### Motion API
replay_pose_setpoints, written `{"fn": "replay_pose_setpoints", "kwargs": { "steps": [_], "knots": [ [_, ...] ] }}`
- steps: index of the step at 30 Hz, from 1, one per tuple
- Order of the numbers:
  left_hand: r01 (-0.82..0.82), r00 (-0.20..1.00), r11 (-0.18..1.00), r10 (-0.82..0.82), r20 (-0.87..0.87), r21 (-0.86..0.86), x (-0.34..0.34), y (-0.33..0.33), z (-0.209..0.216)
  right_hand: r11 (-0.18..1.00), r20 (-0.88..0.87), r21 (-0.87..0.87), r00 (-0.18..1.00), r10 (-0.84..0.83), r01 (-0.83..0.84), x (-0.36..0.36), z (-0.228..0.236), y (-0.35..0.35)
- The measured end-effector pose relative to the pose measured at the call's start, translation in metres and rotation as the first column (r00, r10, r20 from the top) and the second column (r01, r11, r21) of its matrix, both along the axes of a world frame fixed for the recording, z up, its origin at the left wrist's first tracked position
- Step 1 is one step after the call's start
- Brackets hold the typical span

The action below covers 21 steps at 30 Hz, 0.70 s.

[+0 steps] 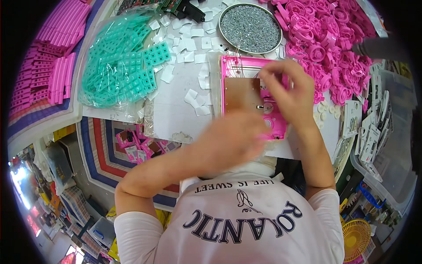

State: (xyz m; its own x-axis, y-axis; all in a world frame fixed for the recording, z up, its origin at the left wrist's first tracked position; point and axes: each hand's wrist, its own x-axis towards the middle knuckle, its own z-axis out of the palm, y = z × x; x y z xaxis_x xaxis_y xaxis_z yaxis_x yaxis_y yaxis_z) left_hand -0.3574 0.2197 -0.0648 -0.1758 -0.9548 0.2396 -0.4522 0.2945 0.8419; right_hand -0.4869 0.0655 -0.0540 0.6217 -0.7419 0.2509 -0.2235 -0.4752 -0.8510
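Observation:
A pink plastic casing lies on the worktable in front of me, with a brown circuit board and thin wires inside it. My left hand hovers over the casing's near edge, smeared by motion, so its fingers and anything in them cannot be made out. Above the casing's right side, my right hand is bent inward, thumb and forefinger pinched close together over the board's upper right corner. Whatever sits between those fingertips is too small or blurred to name.
A round metal tray of small screws stands beyond the casing. Pink round parts are heaped at the right, turquoise keypad sheets in a plastic bag at the left. White paper squares lie scattered; pink assemblies sit below the table's left edge.

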Motion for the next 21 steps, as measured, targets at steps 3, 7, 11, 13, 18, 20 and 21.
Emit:
{"fn": "replay_pose_setpoints", "kwargs": {
  "steps": [3,7,11,13,18,20,21],
  "knots": [
    [-0.443,0.871,0.888,0.459,0.173,-0.128,0.051,-0.053,0.008,0.773,-0.232,-0.543,0.943,0.238,-0.328,-0.006,-0.006,0.005],
    [-0.456,0.765,0.840,0.539,0.354,-0.293,0.066,-0.095,-0.012,0.725,-0.295,-0.464,0.861,0.415,-0.509,0.001,0.009,-0.001],
    [-0.370,0.837,0.879,0.456,0.304,-0.299,0.063,-0.094,-0.017,0.827,-0.158,-0.360,0.902,0.403,-0.432,-0.010,0.026,-0.034],
    [-0.330,0.820,0.856,0.469,0.328,-0.398,0.059,-0.093,-0.013,0.826,-0.112,-0.496,0.963,0.244,-0.267,0.006,0.013,-0.045],
    [-0.278,0.815,0.839,0.464,0.347,-0.468,0.053,-0.083,-0.009,0.767,-0.273,-0.586,0.955,0.117,-0.261,-0.002,0.001,-0.046],
    [-0.273,0.833,0.860,0.436,0.341,-0.431,0.050,-0.076,-0.010,0.720,-0.304,-0.654,0.952,0.029,-0.231,-0.004,0.003,-0.038],
    [-0.306,0.846,0.875,0.431,0.313,-0.376,0.047,-0.074,-0.009,0.694,-0.317,-0.687,0.948,-0.018,-0.217,-0.005,0.005,-0.033]
  ]
}}
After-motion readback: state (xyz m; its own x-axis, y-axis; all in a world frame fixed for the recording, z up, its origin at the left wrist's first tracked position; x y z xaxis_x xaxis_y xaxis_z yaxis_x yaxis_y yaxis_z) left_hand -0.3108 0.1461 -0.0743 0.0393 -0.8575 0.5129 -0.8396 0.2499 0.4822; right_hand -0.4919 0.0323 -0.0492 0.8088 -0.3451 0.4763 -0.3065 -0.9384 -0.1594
